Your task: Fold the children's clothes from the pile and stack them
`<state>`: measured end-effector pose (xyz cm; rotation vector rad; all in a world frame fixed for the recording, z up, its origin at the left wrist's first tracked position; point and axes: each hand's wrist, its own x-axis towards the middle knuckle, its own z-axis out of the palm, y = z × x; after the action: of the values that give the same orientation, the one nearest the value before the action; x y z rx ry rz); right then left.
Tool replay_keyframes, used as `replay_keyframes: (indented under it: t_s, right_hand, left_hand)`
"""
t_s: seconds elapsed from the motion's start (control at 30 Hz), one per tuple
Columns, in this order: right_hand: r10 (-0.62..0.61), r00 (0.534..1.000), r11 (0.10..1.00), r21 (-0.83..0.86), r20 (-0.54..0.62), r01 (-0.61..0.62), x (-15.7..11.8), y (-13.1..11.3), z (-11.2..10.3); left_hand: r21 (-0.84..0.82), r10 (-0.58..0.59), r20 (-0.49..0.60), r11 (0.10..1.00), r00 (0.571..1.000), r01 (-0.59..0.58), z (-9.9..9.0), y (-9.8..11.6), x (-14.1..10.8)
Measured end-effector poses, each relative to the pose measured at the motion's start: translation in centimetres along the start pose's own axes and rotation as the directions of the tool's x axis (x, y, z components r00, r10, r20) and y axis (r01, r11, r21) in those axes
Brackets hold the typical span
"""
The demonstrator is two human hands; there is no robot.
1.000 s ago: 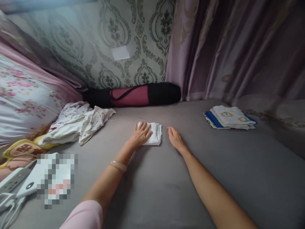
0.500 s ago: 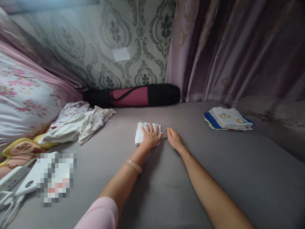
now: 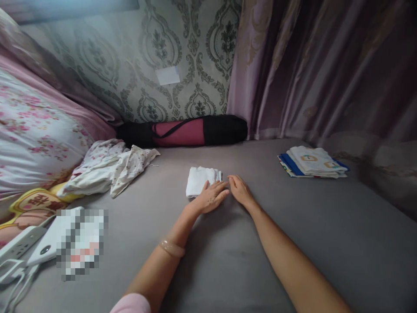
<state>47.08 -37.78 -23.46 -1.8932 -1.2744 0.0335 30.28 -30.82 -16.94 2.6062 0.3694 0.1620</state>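
A small folded white cloth (image 3: 196, 180) lies on the grey bed sheet (image 3: 228, 269) in the middle of the view. My left hand (image 3: 213, 196), with a pale bangle on its wrist, is at the cloth's near right corner, fingers apart and pointing right, and covers that corner. Just to the right, my right hand (image 3: 239, 189) rests on the sheet on its side, its fingers loosely bent toward my left fingertips. Nothing shows in its grasp, and it is apart from the cloth.
Folded cloths (image 3: 312, 161) are stacked at the right. A black and maroon bag (image 3: 182, 131) lies along the wall. At the left are crumpled clothes (image 3: 97, 176), a floral pillow (image 3: 39, 134), a power strip (image 3: 24, 245) and a white device (image 3: 54, 237).
My left hand has slid off the top of the white cloth toward its near right corner and turned to point right. My right hand has hardly moved.
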Motion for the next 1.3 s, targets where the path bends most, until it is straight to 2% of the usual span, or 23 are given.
replay_keyframes:
  t_s: [0.07,0.1,0.17,0.23,0.27,0.33,0.37,0.43,0.53,0.63,0.7,0.77,0.83,0.93,1.07,1.2,1.3]
  right_hand:
    - [-0.020,1.000,1.000,-0.004,0.001,0.020,0.0,0.1,0.1]
    - [-0.030,1.000,0.999,-0.010,0.007,0.030,-0.1,0.1,0.1]
    - [-0.052,0.998,0.998,-0.035,0.031,0.053,-0.2,0.1,0.1]
    - [-0.073,0.995,0.994,-0.081,0.066,0.078,-0.5,-0.1,-0.1]
    - [-0.080,0.993,0.990,-0.110,0.086,0.089,-0.6,-0.2,-0.2]
    - [-0.086,0.989,0.980,-0.168,0.124,0.106,-0.8,-0.8,-0.5]
    - [-0.085,0.986,0.975,-0.190,0.144,0.112,-0.9,-1.1,-0.7]
    - [-0.076,0.981,0.969,-0.220,0.180,0.116,-1.1,-1.8,-1.0]
    - [-0.046,0.975,0.960,-0.260,0.216,0.103,-1.2,-2.7,-1.3]
    - [-0.032,0.972,0.954,-0.283,0.233,0.099,-1.3,-3.3,-1.3]
    - [-0.034,0.972,0.955,-0.278,0.231,0.099,-1.4,-3.7,-1.2]
    - [-0.034,0.975,0.960,-0.263,0.220,0.092,-1.4,-4.1,-1.1]
    - [-0.027,0.977,0.968,-0.239,0.213,0.079,-1.4,-4.5,-1.1]
    - [-0.005,0.976,0.977,-0.205,0.216,0.050,-1.5,-4.9,-1.2]
    - [0.035,0.973,0.992,-0.130,0.230,-0.005,-1.6,-4.9,-1.1]
    - [0.083,0.961,0.995,0.039,0.265,-0.097,-1.7,-4.9,-1.0]
    - [0.146,0.951,0.947,0.241,0.272,-0.214,-1.5,-5.2,-1.4]
  left_hand:
    - [-0.050,-0.027,-0.185,0.999,0.982,0.018,-0.3,-1.2,0.1]
    - [-0.063,-0.053,-0.297,0.997,0.953,0.036,-0.5,-2.0,0.2]
    - [-0.084,-0.132,-0.507,0.991,0.852,0.104,-0.8,-4.1,0.3]
    - [-0.134,-0.279,-0.631,0.958,0.724,0.253,-1.1,-6.3,0.3]
    - [-0.182,-0.380,-0.644,0.919,0.664,0.349,-1.2,-7.2,0.2]
    - [-0.299,-0.575,-0.581,0.809,0.576,0.506,-1.5,-8.8,0.0]
    - [-0.350,-0.649,-0.525,0.755,0.551,0.555,-1.6,-9.4,-0.1]
    - [-0.417,-0.731,-0.429,0.682,0.531,0.601,-1.7,-10.1,-0.2]
    - [-0.475,-0.768,-0.363,0.640,0.528,0.604,-1.8,-10.4,-0.1]
    - [-0.668,-0.809,-0.263,0.546,0.526,0.506,-2.0,-9.9,0.2]
    - [-0.829,-0.810,-0.121,0.401,0.574,0.391,-2.3,-9.4,0.3]
    - [-0.914,-0.761,0.009,0.256,0.649,0.313,-2.5,-8.8,0.2]
    - [-0.938,-0.695,0.063,0.204,0.716,0.280,-2.8,-8.0,0.1]
    - [-0.936,-0.629,0.010,0.268,0.778,0.229,-3.1,-6.8,-0.2]
    - [-0.910,-0.545,-0.083,0.382,0.834,0.160,-3.5,-5.3,-0.4]
    - [-0.871,-0.479,-0.133,0.475,0.868,0.129,-3.9,-4.0,-0.4]
    - [-0.876,-0.431,-0.181,0.480,0.884,0.054,-4.0,-3.0,-0.3]
